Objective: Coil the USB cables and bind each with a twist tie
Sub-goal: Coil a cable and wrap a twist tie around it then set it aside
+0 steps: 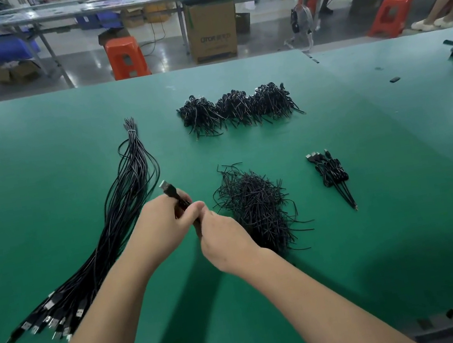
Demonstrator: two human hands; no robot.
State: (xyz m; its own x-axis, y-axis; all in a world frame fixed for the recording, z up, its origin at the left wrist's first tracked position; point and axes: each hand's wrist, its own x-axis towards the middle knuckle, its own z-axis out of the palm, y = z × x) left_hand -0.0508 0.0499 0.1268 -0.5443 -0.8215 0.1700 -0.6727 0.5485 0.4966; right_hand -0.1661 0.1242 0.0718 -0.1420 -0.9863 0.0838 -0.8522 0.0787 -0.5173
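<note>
Head view, frame centre: left hand (164, 219) grips a coiled USB cable (174, 196), silver plug up; right hand (223, 237) pinches at its binding (tie itself hidden). Finished coils (331, 174) lie centre-right, more (239, 108) at upper centre. Straight cables (105, 240) at left remain. Wiry twist ties (257, 205) heaped on green matte table (407, 231).

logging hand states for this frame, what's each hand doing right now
Left hand: closed around a coiled USB cable, plug end up.
Right hand: fingers pinched at the same cable; whether on a tie cannot be told.
</note>
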